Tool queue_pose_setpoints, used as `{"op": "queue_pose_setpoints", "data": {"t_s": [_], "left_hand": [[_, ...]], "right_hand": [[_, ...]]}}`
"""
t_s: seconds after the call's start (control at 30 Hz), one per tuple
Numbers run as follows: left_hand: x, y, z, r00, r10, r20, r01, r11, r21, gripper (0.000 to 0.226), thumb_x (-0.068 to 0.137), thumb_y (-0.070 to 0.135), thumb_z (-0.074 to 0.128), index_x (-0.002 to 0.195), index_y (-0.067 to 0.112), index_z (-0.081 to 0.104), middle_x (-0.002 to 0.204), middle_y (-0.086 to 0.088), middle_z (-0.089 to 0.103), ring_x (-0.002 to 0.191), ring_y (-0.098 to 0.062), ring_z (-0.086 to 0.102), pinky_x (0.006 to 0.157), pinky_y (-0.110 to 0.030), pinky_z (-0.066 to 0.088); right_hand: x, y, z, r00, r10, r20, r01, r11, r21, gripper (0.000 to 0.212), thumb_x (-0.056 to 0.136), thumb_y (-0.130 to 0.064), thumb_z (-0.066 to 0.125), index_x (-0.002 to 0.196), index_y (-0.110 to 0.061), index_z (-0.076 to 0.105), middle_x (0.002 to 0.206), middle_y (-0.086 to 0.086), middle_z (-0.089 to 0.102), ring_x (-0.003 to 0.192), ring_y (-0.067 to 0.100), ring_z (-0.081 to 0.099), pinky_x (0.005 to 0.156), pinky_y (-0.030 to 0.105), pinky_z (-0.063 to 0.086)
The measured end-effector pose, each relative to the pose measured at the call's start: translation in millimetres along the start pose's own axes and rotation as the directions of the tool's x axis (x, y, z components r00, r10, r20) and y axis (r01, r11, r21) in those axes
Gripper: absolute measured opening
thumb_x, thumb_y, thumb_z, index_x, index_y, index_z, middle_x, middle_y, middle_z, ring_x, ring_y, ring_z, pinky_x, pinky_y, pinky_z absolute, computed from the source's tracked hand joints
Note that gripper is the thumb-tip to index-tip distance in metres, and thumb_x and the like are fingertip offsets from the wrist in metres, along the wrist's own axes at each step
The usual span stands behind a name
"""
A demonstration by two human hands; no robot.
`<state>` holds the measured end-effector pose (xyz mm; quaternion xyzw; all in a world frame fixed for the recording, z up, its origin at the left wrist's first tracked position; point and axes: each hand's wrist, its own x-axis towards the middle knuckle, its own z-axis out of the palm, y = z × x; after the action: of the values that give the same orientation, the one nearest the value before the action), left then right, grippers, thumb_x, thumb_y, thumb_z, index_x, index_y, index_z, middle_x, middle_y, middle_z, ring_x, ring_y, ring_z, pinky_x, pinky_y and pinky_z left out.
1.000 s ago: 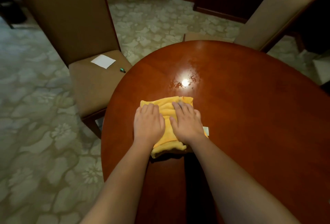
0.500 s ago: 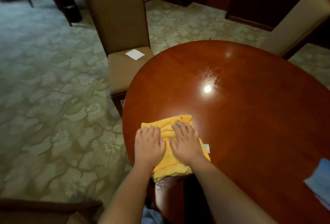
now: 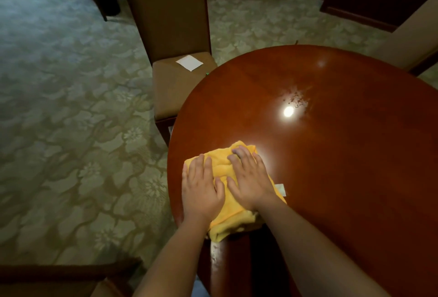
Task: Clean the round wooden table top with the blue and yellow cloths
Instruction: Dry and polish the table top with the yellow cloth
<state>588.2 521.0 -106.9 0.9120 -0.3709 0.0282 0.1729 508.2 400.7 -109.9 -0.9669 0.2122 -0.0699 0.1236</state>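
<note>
We find both hands laid flat on the yellow cloth (image 3: pixel 224 170) at the near left edge of the table top (image 3: pixel 331 154) — left hand (image 3: pixel 201 187) and right hand (image 3: pixel 251 178) side by side, fingers straight, pressing, we judge, to spread wiping pressure. No containers in view — nor the blue cloth.

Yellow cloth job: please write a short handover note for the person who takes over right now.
Left hand and right hand: both flat, pressing the yellow cloth on the near left part of the table top.
Blue cloth: not in view.
Done: cannot tell how much is already wiped.
Left: dark specks lie farther out beside the light glare, not yet reached; wipe there, then use the blue cloth.
</note>
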Motion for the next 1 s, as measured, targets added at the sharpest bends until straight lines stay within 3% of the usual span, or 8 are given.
{"op": "queue_pose_setpoints", "data": {"t_s": [0.13, 0.27, 0.43, 0.6, 0.7, 0.87, 1.0], "left_hand": [[32, -4, 4, 0.998, -0.034, -0.051, 0.033, 0.999, -0.015, 0.050, 0.083, 0.035, 0.036, 0.115, 0.006, 0.062, 0.113, -0.009, 0.063, 0.109, -0.027, 0.057, 0.102, -0.047, 0.036], [73, -11, 7, 0.996, -0.021, -0.087, 0.022, 1.000, 0.017, 0.045, 0.081, 0.035, 0.038, 0.105, 0.007, 0.064, 0.094, -0.006, 0.063, 0.090, -0.027, 0.057, 0.089, -0.041, 0.034], [131, -21, 12, 0.998, 0.030, -0.061, -0.027, 0.998, 0.052, 0.043, 0.080, 0.034, 0.037, 0.102, 0.008, 0.062, 0.094, -0.007, 0.059, 0.087, -0.026, 0.055, 0.080, -0.043, 0.041], [177, -31, 19, 0.992, 0.070, -0.108, -0.066, 0.997, 0.041, 0.034, 0.080, 0.032, 0.036, 0.088, 0.011, 0.061, 0.082, -0.005, 0.058, 0.077, -0.025, 0.053, 0.074, -0.040, 0.039], [191, -35, 19, 0.992, 0.072, -0.103, -0.072, 0.997, -0.001, 0.031, 0.086, 0.030, 0.033, 0.076, 0.013, 0.057, 0.071, -0.003, 0.057, 0.067, -0.023, 0.052, 0.066, -0.036, 0.036], [181, -39, 12, 0.987, 0.148, -0.068, -0.147, 0.989, 0.027, 0.036, 0.089, 0.029, 0.029, 0.075, 0.013, 0.058, 0.071, -0.003, 0.059, 0.066, -0.024, 0.055, 0.066, -0.036, 0.038], [146, -47, 3, 0.983, 0.163, -0.083, -0.163, 0.987, 0.010, 0.033, 0.086, 0.028, 0.032, 0.071, 0.012, 0.056, 0.067, -0.003, 0.057, 0.063, -0.024, 0.053, 0.063, -0.035, 0.038]], "right_hand": [[35, 2, 3, 0.997, 0.020, -0.073, -0.021, 1.000, -0.012, 0.047, 0.080, -0.043, 0.039, 0.119, -0.018, 0.044, 0.129, 0.005, 0.054, 0.127, 0.022, 0.039, 0.101, 0.040, 0.022], [76, 6, 6, 0.993, 0.031, -0.110, -0.034, 0.999, -0.025, 0.050, 0.080, -0.043, 0.037, 0.118, -0.015, 0.052, 0.126, 0.004, 0.055, 0.124, 0.021, 0.038, 0.097, 0.040, 0.022], [125, 12, 1, 0.994, 0.095, -0.047, -0.094, 0.996, 0.006, 0.067, 0.080, -0.047, 0.022, 0.129, -0.012, 0.049, 0.138, 0.006, 0.045, 0.134, 0.026, 0.034, 0.105, 0.048, 0.024], [164, 16, -2, 0.989, 0.148, -0.010, -0.148, 0.988, -0.048, 0.074, 0.075, -0.048, 0.011, 0.134, -0.016, 0.043, 0.141, 0.003, 0.038, 0.134, 0.022, 0.028, 0.105, 0.045, 0.019], [171, 15, -4, 0.988, 0.151, -0.025, -0.153, 0.986, -0.069, 0.071, 0.076, -0.046, 0.014, 0.131, -0.014, 0.046, 0.136, 0.005, 0.044, 0.129, 0.025, 0.035, 0.101, 0.046, 0.024], [155, 7, -8, 0.985, 0.171, -0.007, -0.170, 0.978, -0.120, 0.072, 0.076, -0.048, 0.014, 0.131, -0.014, 0.046, 0.133, 0.005, 0.045, 0.125, 0.026, 0.038, 0.096, 0.044, 0.029], [120, -13, -5, 0.986, 0.166, -0.020, -0.167, 0.983, -0.078, 0.061, 0.078, -0.044, 0.027, 0.121, -0.012, 0.054, 0.123, 0.007, 0.054, 0.115, 0.028, 0.047, 0.091, 0.045, 0.035]]}}
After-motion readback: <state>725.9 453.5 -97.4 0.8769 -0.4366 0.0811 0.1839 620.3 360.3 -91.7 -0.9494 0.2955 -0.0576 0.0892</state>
